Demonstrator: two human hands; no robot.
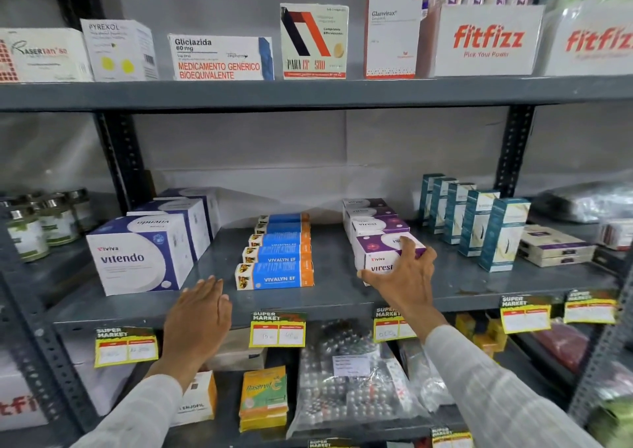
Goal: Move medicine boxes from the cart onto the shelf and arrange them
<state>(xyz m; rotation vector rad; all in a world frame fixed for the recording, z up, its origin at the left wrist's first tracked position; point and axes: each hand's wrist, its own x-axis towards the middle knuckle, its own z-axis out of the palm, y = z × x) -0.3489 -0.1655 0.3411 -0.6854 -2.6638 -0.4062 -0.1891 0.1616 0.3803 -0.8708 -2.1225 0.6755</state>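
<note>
My right hand (406, 271) grips the front purple-and-white Virest box (378, 254), the nearest of a row of such boxes on the grey middle shelf (342, 297). My left hand (200, 312) hovers flat and empty over the shelf's front edge, fingers apart, between the white-and-blue Vitendo boxes (140, 254) and the row of blue-and-orange Vivalyn EF boxes (275, 274). No cart is in view.
Teal upright boxes (496, 233) stand right of the Virest row, with flat beige boxes (553, 247) beyond. Jars (37, 228) sit far left. The upper shelf holds assorted medicine boxes and Fitfizz cartons (488, 40). Yellow price tags (277, 331) hang below; blister packs (346, 389) lie lower down.
</note>
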